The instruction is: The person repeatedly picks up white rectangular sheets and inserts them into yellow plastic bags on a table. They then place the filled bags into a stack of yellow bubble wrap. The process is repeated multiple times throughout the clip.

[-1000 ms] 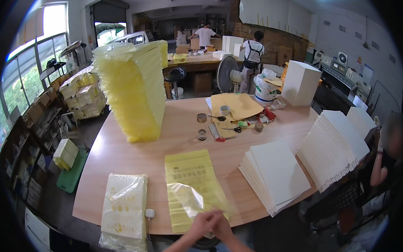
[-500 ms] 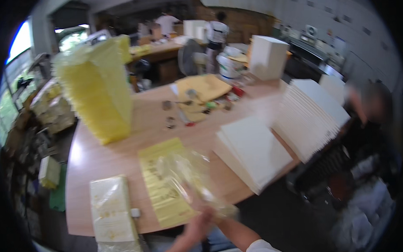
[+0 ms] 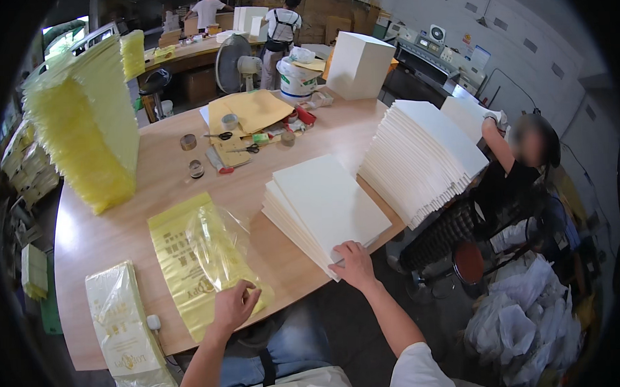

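Note:
My right hand [image 3: 355, 263] grips the near corner of a fanned stack of white booklets [image 3: 331, 206], fingers on the top one and thumb at its edge. My left hand [image 3: 236, 305] is curled closed over the near end of a clear plastic bag [image 3: 220, 248]. Whether anything is pinched in its fingers is hidden. Under the clear bag lies a flat yellow printed bag [image 3: 171, 239]. To the left, a plastic-wrapped bundle of pale yellow bags [image 3: 120, 323] rests at the table's edge.
A tall yellow stack [image 3: 82, 133] stands far left. Right are a leaning white stack [image 3: 418, 159] and a seated person [image 3: 507, 180]. Tape rolls [image 3: 188, 141], scissors [image 3: 243, 149] and brown envelopes [image 3: 252, 112] lie mid-table. Behind are a bucket [image 3: 298, 81], a fan [image 3: 234, 63] and two people.
My hands, previously together at the clear bag, have separated. The right has moved right onto the white booklets; the left stays by the bag. The whole view has shifted as my head turned.

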